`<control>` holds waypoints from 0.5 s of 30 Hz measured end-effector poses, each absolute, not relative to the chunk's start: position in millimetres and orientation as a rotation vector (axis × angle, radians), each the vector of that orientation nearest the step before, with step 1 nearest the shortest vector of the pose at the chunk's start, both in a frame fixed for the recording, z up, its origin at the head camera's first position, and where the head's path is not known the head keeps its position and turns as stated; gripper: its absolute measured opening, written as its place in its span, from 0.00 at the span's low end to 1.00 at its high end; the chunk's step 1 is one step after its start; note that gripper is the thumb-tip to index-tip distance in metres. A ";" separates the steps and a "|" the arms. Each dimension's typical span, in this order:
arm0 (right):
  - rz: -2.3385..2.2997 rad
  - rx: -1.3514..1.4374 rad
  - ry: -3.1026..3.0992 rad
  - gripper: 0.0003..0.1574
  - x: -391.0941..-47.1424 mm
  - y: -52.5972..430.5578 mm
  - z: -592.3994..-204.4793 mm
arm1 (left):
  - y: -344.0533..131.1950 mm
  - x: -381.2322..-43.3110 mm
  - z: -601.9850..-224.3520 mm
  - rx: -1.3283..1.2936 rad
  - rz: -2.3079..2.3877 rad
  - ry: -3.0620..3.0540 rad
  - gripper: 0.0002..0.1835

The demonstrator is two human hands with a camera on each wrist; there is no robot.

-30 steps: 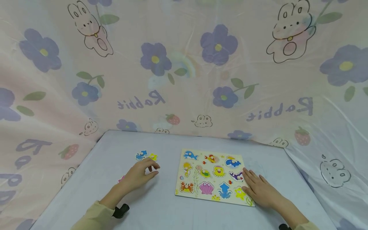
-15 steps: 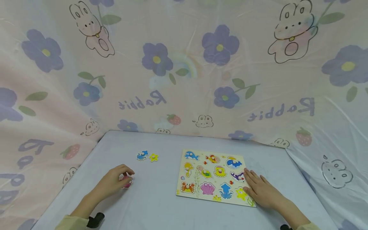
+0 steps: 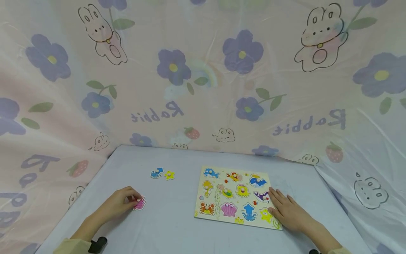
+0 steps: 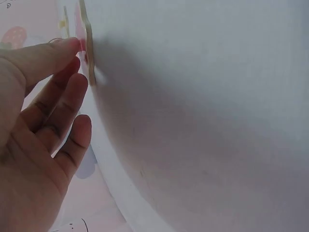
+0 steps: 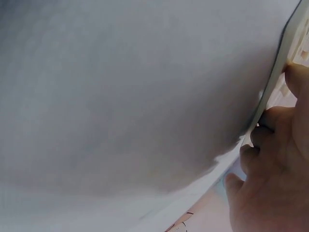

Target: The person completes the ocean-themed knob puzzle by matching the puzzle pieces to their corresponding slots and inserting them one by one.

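Observation:
My left hand [image 3: 118, 204] is at the left of the table, thumb and index finger pinching the knob of a pink shell puzzle piece [image 3: 139, 204]. From the left wrist, the piece [image 4: 88, 46] appears edge-on at the fingertips, with the other fingers loosely bent. My right hand [image 3: 290, 211] rests flat with straight fingers along the right edge of a sea-animal peg puzzle board [image 3: 222, 173]. In the right wrist view, the thumb and fingertips touch the board's edge [image 5: 276, 77]. Several knobbed animal pieces sit in the board; its shell, squid and star pictures show no knobs.
A blue squid piece [image 3: 157, 173] and a yellow star piece [image 3: 169, 175] lie side by side beyond my left hand. The white-covered table [image 3: 168, 229] meets a rabbit-and-flower curtain [image 3: 203, 106] at the back and sides.
My left hand has moved left and toward me, away from the squid and star pieces, and now pinches the pink shell piece. My right hand has stayed on the board.

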State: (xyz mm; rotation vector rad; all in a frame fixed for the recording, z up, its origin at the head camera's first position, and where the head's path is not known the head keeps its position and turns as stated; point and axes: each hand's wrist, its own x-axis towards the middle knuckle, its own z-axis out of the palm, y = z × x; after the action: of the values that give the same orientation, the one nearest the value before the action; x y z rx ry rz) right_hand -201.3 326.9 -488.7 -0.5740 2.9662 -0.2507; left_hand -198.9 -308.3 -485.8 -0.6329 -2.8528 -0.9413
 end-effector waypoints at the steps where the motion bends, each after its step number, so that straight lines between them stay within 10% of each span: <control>1: -0.249 -0.573 2.966 0.47 -201.0 326.9 -488.8 | -308.6 -199.6 -486.1 -0.634 -0.941 -2.855 0.11; 15: -0.250 -0.557 2.962 0.47 -200.0 325.4 -487.7 | -310.1 -203.3 -486.9 -0.628 -0.940 -2.878 0.10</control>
State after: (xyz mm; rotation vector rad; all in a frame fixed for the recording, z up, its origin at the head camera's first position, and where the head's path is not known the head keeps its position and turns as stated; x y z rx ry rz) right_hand -200.0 325.4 -487.7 -0.5570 2.9619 -0.2503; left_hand -203.3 -310.1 -486.9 -0.6279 -2.8783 -0.9399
